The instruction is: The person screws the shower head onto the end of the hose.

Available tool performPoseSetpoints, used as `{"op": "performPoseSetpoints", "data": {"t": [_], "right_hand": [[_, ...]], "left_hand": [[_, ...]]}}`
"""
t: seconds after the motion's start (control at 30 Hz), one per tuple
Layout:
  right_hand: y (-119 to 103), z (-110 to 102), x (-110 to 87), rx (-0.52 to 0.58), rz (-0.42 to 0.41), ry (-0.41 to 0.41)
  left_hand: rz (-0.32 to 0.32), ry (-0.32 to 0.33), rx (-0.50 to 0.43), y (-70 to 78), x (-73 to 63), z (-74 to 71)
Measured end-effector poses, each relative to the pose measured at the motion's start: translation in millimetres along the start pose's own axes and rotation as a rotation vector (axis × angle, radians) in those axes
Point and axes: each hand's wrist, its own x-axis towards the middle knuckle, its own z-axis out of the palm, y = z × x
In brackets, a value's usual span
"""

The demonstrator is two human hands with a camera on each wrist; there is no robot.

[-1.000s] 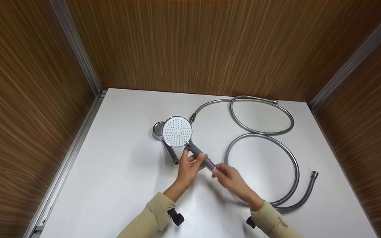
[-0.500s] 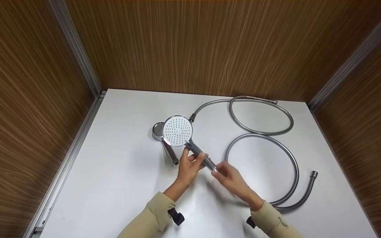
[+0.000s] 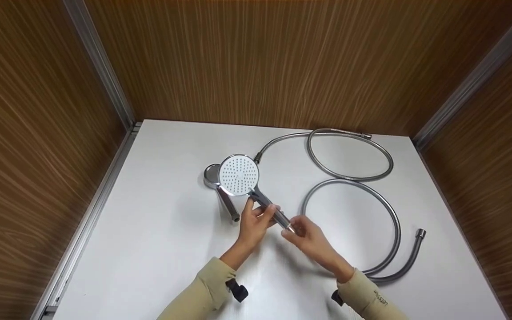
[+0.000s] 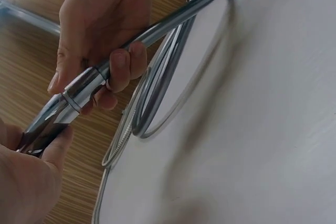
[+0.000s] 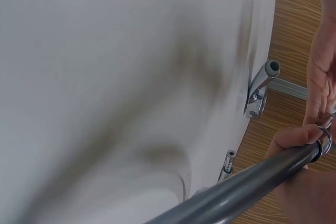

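My left hand (image 3: 253, 226) grips a chrome hand shower (image 3: 239, 174) by its handle, with the white nozzle face turned up. At the handle's lower end, my right hand (image 3: 311, 240) holds the end of a grey shower hose (image 4: 173, 20), fingers curled round it. The hose's chrome nut (image 4: 85, 83) meets the handle end in line in the left wrist view. From the right wrist view, the thumb (image 5: 294, 137) lies against the hose end. Behind the held shower, a second hand shower (image 3: 228, 203) lies on the table, its head partly covered in the head view.
The grey hose loops over the right of the white table (image 3: 149, 249), its other end fitting (image 3: 421, 233) at the right. A thinner metal hose (image 3: 391, 162) lies coiled at the back right. Wood-patterned panels (image 3: 256, 62) enclose the back and sides.
My right thumb and fingers have shifted slightly round the hose end, showing more of the chrome at the joint. The left hand and the hand shower stay nearly still.
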Motion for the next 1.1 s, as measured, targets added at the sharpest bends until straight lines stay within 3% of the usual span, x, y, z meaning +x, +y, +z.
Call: {"op": "performPoseSetpoints", "data": {"t": [0.13, 0.43, 0.73, 1.1], "right_hand": [[0.9, 0.8, 0.7, -0.015, -0.031, 0.035], [3.0, 0.5, 2.5, -0.068, -0.081, -0.034], [-2.0, 4.3, 0.5, -0.023, -0.076, 0.08], [0.2, 8.4, 0.1, -0.056, -0.111, 0.062]], "left_hand": [[0.004, -0.004, -0.003, 2.7, -0.3, 1.5], [0.012, 0.0, -0.039, 3.2, -1.2, 2.1], [0.027, -0.004, -0.059, 5.1, -1.4, 0.7], [0.031, -0.004, -0.049, 4.2, -1.2, -1.5]]}}
